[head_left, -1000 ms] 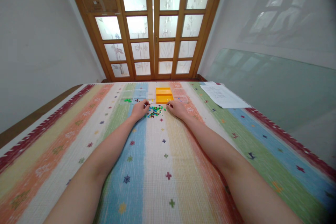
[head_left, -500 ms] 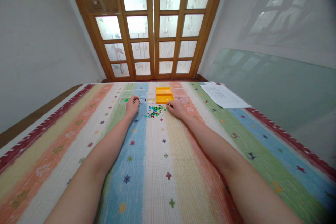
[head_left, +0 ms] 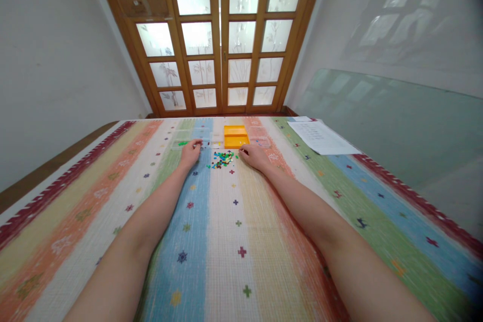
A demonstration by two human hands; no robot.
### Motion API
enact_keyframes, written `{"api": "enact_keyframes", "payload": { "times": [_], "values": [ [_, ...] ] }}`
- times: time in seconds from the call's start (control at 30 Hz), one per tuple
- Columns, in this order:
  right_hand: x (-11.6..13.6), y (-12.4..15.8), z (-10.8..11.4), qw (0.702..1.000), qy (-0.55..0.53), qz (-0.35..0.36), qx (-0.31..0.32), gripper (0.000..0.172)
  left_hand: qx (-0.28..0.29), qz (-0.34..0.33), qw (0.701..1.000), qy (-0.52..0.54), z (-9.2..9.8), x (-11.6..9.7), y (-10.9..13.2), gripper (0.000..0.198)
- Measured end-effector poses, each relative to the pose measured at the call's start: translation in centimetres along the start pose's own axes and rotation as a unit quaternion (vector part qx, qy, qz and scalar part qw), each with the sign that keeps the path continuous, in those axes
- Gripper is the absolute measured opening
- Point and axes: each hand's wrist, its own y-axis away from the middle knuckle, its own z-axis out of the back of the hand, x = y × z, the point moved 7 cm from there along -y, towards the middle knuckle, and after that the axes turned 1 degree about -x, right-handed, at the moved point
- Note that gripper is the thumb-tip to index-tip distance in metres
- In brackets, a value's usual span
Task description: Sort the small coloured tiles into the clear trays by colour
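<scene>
A loose pile of small green, blue, yellow and dark pieces (head_left: 223, 160) lies on the striped cloth between my hands. My left hand (head_left: 190, 152) is at the near side of the clear plastic boxes, its fingers bent and drawn together; whatever they pinch is too small to make out. Green pieces (head_left: 183, 144) lie in the clear box (head_left: 175, 133) just left of it. My right hand (head_left: 255, 155) rests at the pile's right edge, close to the near side of the orange box (head_left: 236, 129). Its fingers are curled together, and their contents are hidden.
Another clear box (head_left: 264, 131) with a few small pieces stands right of the orange one. Printed paper sheets (head_left: 320, 138) lie at the far right of the table. A striped tablecloth (head_left: 226, 261) covers the table; beyond stand wooden glazed doors (head_left: 222, 35).
My left hand's fingers have shifted slightly, their tips lower and a little to the right. My right hand stays by the pile, nearly unchanged.
</scene>
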Motion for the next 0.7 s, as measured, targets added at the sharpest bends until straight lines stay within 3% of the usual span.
{"api": "enact_keyframes", "payload": {
  "times": [0.1, 0.17, 0.23, 0.37, 0.47, 0.7],
  "values": [
    [0.0, -0.1, 0.0, 1.0, -0.001, 0.002, -0.003, 0.028, 0.064, -0.048, 0.996, -0.033, -0.4, -1.0, 0.3, 0.034],
    [-0.1, -0.1, -0.1, 1.0, 0.0, 0.001, -0.003, 0.028, 0.165, -0.061, 0.984, -0.036, -0.7, -1.4, 0.6, 0.028],
    [-0.2, -0.1, -0.2, 1.0, 0.002, -0.002, -0.002, 0.029, 0.277, -0.072, 0.958, -0.027, -0.6, -1.8, 1.1, 0.024],
    [-0.5, -0.2, -0.5, 1.0, -0.002, -0.003, -0.002, 0.029, 0.401, -0.088, 0.909, -0.067, 0.7, -2.1, 1.8, 0.025],
    [-0.8, -0.4, -0.9, 1.0, -0.002, -0.006, -0.001, 0.029, 0.44, -0.085, 0.886, -0.12, 0.9, -1.9, 2.3, 0.025],
    [-1.0, -0.6, -1.2, 1.0, 0.002, -0.002, -0.005, 0.03, 0.416, -0.153, 0.875, -0.195, -1.2, -3.2, 3.4, 0.022]
  ]
}}
